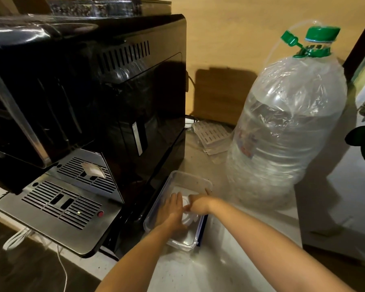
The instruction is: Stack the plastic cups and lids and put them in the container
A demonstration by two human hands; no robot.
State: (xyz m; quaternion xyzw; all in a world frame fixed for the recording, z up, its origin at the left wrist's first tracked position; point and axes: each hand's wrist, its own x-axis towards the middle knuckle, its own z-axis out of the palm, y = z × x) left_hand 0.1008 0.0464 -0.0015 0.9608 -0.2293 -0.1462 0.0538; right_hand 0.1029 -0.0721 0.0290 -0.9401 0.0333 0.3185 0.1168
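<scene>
I am observing both hands working inside a clear rectangular plastic container (190, 178) that is sitting on the pale counter (230, 260), just beside the black coffee machine (89, 98) and in front of a large water bottle (287, 131). The left hand (170, 213) is lying palm down with the fingers extended and nearly flat, pressing on something translucent; I cannot tell whether it is gripping anything. The right hand (199, 204) is curling its fingers inward over the same item, apparently pinching its edge, though the contact itself is hidden.

Between the hands I am seeing a whitish, rounded plastic piece (188, 216), most likely a stack of lids or cups; it is too blurred to tell which. It is resting inside the container, toward the middle.

In my judgement these pieces are very light, thin-walled and slippery, and they are likely flexing under firm pressure. I am recommending a hold on the rim, with opposed fingertips and light force, since the rim is the stiffest part. The container itself appears rigid and is likely sliding easily on the smooth counter if pushed sideways.
</scene>
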